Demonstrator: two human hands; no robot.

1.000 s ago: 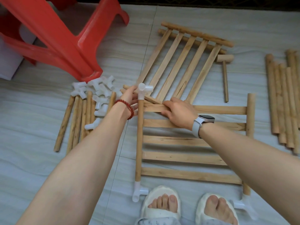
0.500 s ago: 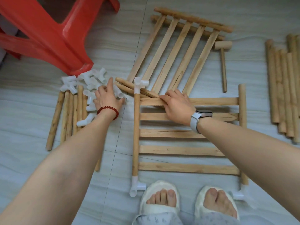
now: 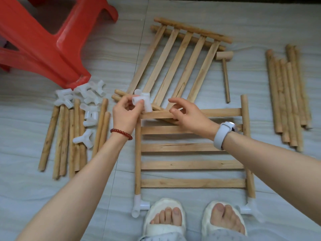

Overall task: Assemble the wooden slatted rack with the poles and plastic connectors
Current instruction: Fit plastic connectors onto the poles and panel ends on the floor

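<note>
A wooden slatted panel (image 3: pixel 191 165) lies flat on the floor in front of me, with a pole along each side. White plastic connectors cap the left pole's near end (image 3: pixel 139 206) and the right pole's near end (image 3: pixel 251 207). My left hand (image 3: pixel 124 113) pinches a white plastic connector (image 3: pixel 138 101) at the far end of the left pole, overlapping the connector seated there (image 3: pixel 145 97). My right hand (image 3: pixel 188 115) hovers over the farthest slat with thumb and fingers spread, holding nothing. The right pole's far end (image 3: pixel 244 98) is bare.
A second slatted panel (image 3: pixel 182 58) lies beyond, a wooden mallet (image 3: pixel 225 57) beside it. Loose poles lie at the right (image 3: pixel 286 101) and left (image 3: pixel 69 136), with a pile of white connectors (image 3: pixel 85 96). A red plastic stool (image 3: pixel 43 40) stands far left. My slippered feet (image 3: pixel 165 218) touch the panel's near edge.
My left hand went left to the connector pile and came back to the left pole's far end pinching a connector. My right hand lifted off the top slat and opened.
</note>
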